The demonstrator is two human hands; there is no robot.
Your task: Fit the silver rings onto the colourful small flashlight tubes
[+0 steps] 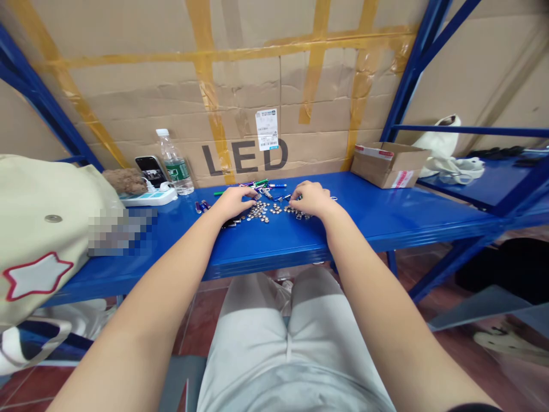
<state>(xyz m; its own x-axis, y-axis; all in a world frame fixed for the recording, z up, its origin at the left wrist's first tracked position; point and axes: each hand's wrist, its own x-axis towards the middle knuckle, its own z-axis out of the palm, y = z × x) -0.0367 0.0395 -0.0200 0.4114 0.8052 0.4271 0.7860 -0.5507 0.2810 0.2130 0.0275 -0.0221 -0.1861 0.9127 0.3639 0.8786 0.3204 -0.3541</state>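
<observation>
My left hand rests palm down on the blue steel shelf, its fingertips reaching over a scatter of small round silver button cells. My right hand lies just to the right, its fingers curled at the edge of the same scatter, near small metal pieces. Whether either hand pinches a tiny piece is hidden by the fingers. Slim coloured metal tubes lie just beyond the fingertips, and a few more sit left of my left hand.
A water bottle, a phone and a white power strip stand at the back left. A large beige bag fills the left end. A cardboard box sits at the right. Taped cardboard backs the shelf.
</observation>
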